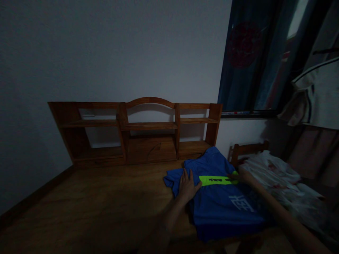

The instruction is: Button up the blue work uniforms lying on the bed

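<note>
A blue short-sleeved shirt (212, 201) with a bright yellow-green band and white lettering lies spread on the wooden tabletop (119, 197). One sleeve points left, and the lower edge reaches the front of the table. My left hand (187, 185) rests on the shirt by the left sleeve, its fingers spread over the cloth. Over on the opposite side, my right hand (243, 176) touches the shirt at the right end of the band. Its fingers are dim, and I cannot make out whether they pinch the fabric.
A low wooden shelf unit (150, 126) stands along the back of the table against the wall. To the right are a wooden chair (250, 149) and white plastic bags (275, 169). A white garment (321, 93) hangs near the dark window (247, 67).
</note>
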A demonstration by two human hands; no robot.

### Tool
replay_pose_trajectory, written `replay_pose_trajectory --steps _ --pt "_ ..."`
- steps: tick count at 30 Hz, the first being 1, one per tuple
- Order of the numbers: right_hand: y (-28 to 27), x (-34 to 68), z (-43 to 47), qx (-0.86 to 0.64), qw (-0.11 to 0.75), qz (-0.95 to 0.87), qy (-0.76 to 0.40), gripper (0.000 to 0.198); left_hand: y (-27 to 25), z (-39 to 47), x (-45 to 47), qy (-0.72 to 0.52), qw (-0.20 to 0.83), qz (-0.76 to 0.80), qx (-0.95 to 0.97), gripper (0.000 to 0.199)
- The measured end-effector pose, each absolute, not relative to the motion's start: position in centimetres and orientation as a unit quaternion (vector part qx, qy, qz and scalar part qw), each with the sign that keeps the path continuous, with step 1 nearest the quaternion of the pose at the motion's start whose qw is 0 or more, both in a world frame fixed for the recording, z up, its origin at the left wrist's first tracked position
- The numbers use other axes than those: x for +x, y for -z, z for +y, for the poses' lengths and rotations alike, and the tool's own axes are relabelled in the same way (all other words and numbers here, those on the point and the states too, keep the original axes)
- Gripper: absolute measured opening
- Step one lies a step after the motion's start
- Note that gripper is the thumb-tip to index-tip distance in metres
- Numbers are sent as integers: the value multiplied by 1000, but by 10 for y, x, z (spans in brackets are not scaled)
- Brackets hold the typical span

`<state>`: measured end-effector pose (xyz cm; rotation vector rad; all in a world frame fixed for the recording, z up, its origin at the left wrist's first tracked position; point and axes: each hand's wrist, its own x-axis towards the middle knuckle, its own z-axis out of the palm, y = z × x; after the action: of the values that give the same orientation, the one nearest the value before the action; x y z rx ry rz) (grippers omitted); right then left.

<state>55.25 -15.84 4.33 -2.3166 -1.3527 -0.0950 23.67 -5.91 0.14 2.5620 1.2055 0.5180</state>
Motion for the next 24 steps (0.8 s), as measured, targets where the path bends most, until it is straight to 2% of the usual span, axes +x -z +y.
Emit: replay_pose_trajectory --steps 3,5,10,12,17,20,24 --pt "-70 551 -156 -832 219 -508 -25 44 2 -58 242 -189 117 421 879 89" --pt "-87 546 -157 -842 205 -499 5 44 5 -57 249 -198 108 428 875 89" --pt "-85 507 -174 -822 154 -471 279 43 11 -58 264 -232 78 455 856 86" --pt "-66 491 -185 -779 131 -512 337 45 11 -59 264 -235 69 457 855 83" --pt "-18 482 -220 -740 68 -596 303 55 9 -65 257 -222 52 466 855 78" --pt "-9 487 -239 -762 79 -566 304 59 9 -70 249 -230 36 475 849 72" --pt "-10 480 -259 -756 101 -563 317 53 1 -70 220 -215 9 466 858 65"
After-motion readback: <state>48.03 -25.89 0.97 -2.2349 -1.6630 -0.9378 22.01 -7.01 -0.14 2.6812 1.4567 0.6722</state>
